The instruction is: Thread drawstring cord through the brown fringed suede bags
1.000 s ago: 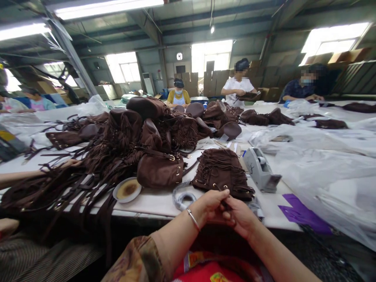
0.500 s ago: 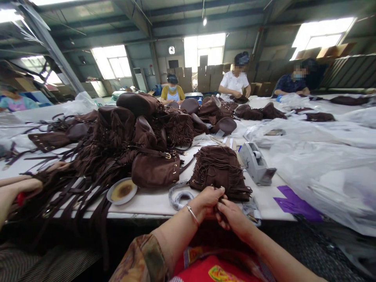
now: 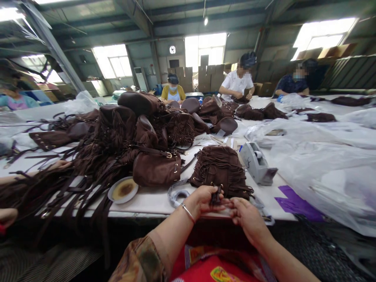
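Observation:
A dark brown fringed drawstring bag (image 3: 219,166) lies on the table right in front of me, its eyelets facing my hands. My left hand (image 3: 204,201), wearing a silver bangle, pinches a small dark tassel (image 3: 216,195) at the near edge of this bag, apparently on its drawstring. Beside it, my right hand (image 3: 248,217) has its fingers stretched out loosely towards the left fingertips, with nothing visible in them. Left of the fringed bag rests a smooth-sided brown bag (image 3: 157,168) with a strap. A coil of clear plastic tubing or wrap (image 3: 178,196) lies between the bags.
A shallow bowl of yellowish-brown paste (image 3: 123,190) stands left, near a big heap of brown bags (image 3: 117,125). A grey tape dispenser (image 3: 257,164), purple sheet (image 3: 296,203) and plastic bags (image 3: 329,168) lie right. Another person's hand (image 3: 8,216) shows at left; co-workers sit across.
My hands were close together over the bag's near edge; now the right hand has moved away rightward and its fingers have loosened. The tassel shows in my left fingers. The person at left has drawn a hand back.

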A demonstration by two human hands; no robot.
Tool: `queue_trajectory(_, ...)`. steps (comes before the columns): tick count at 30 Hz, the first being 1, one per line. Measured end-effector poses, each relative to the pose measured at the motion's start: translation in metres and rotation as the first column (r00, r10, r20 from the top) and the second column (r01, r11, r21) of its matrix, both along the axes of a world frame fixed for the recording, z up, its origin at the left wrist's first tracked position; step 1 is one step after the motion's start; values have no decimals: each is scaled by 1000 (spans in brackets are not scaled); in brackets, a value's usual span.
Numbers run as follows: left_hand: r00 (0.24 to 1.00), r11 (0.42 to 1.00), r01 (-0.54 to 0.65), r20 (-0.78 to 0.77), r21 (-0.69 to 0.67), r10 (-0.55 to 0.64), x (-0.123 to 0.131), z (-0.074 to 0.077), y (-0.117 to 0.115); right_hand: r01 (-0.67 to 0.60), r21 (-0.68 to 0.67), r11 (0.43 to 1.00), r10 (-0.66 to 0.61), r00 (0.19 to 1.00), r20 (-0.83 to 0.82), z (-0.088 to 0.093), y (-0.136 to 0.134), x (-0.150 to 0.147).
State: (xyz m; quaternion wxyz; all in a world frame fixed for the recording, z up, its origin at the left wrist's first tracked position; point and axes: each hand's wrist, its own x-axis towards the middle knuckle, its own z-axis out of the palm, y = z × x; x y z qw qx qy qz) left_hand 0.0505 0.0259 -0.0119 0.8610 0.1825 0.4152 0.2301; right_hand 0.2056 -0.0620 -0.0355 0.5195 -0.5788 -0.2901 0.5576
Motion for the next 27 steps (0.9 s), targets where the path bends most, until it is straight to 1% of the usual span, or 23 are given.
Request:
queue_trajectory(1,1000,1000,8,-2,-21,-8,0,1,0,39,-10,999,-39,999,-16,0,5,5)
queue_trajectory(3,1000,1000,-2,-7,-30,2,2,3,1,54,-25,998,-55,998,-29,2,20,15)
queue_trajectory(6,1000,1000,-16,-14,-3,16,9,7,0,15,0,1000,-15,999,-29,5,40,25)
queue_trajectory(9,998,999,-33,-51,42,35,18,9,-2,-41,54,998,40,999,21,9,45,28)
queue_trajectory(11,994,995,-54,-92,85,62,22,8,-4,-132,73,989,121,983,135,13,36,25)
queue_trajectory(12,987,989,-86,-124,118,101,24,6,-4,-218,70,973,199,957,211,15,28,23)
queue_trajectory(13,981,983,-103,-149,150,126,25,4,-4,-272,83,959,238,927,290,18,19,22)
queue_trajectory(15,971,970,-124,-178,208,162,27,-1,-2,-334,124,934,259,876,408,23,-1,21)
queue_trajectory(17,964,961,-143,-188,236,189,29,-4,-1,-333,173,927,203,833,514,29,-21,30)
queue_trajectory(19,959,956,-172,-183,236,217,31,-3,-1,-289,220,932,96,780,618,36,-40,52)
queue_trajectory(20,957,956,-186,-177,228,228,31,-2,-2,-242,236,941,28,750,660,40,-47,69)
queue_trajectory(22,956,957,-207,-165,205,242,31,3,-4,-76,248,966,-126,697,706,47,-59,109)
queue_trajectory(23,957,959,-211,-158,191,242,31,6,-4,35,263,964,-219,665,714,51,-63,132)
queue_trajectory(25,962,963,-209,-143,171,234,31,10,-5,197,284,938,-345,584,735,60,-68,176)
queue_trajectory(26,963,964,-206,-138,169,230,30,11,-5,248,292,924,-382,548,744,64,-70,196)
queue_trajectory(27,965,964,-203,-134,170,227,30,12,-5,279,284,917,-393,524,755,68,-72,214)
